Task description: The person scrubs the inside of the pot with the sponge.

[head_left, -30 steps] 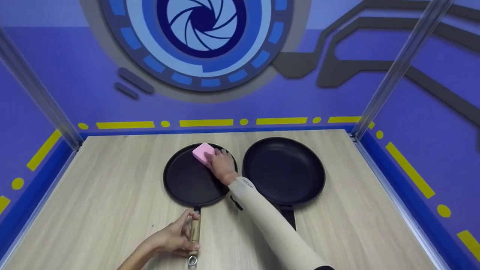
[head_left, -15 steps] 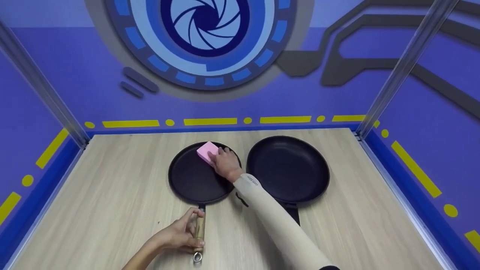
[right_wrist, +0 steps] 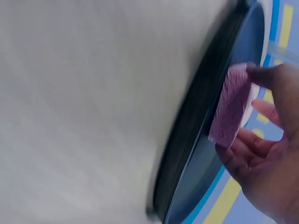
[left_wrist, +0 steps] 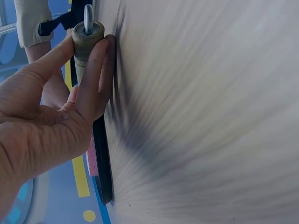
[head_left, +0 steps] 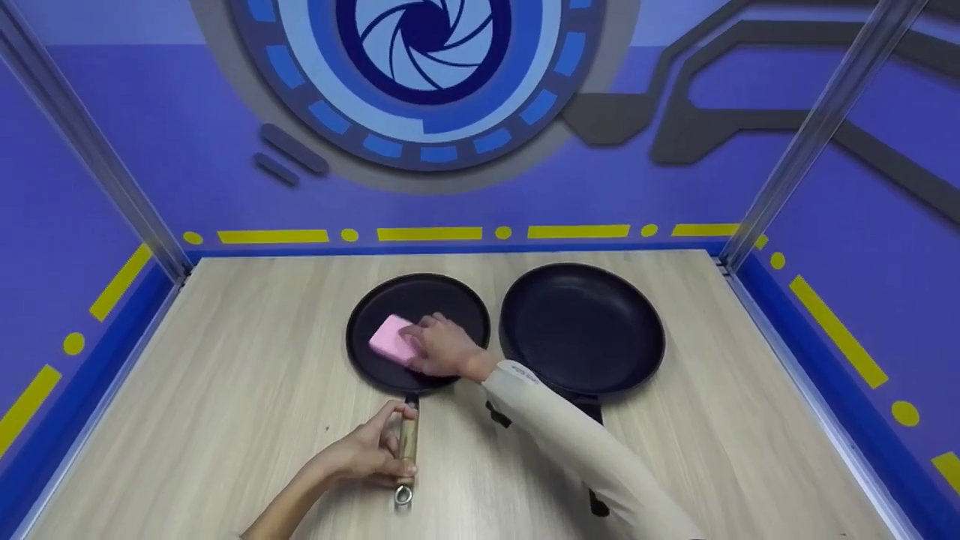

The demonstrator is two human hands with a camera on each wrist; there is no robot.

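A flat black pan (head_left: 457, 300) with a wooden handle (head_left: 407, 439) lies left of centre on the table. My left hand (head_left: 367, 451) grips that handle from the left, thumb and fingers around it; the left wrist view shows the handle's end (left_wrist: 88, 39) with its metal ring between the fingers. My right hand (head_left: 444, 346) holds a pink sponge (head_left: 391, 339) against the pan's cooking surface, a bit left of its middle. In the right wrist view the thumb and fingers pinch the sponge (right_wrist: 231, 105) at opposite ends, its face toward the pan (right_wrist: 196, 121).
A deeper black frying pan (head_left: 583, 330) stands just right of the first, its dark handle (head_left: 598, 501) partly hidden under my right forearm. The wooden table (head_left: 247, 337) is bounded by blue printed walls (head_left: 420, 214) at the back and both sides, with metal corner posts (head_left: 825, 127).
My right hand has drawn the sponge from the pan's far rim toward me and leftward. The left hand keeps its grip on the handle. The whole head view has shifted slightly.
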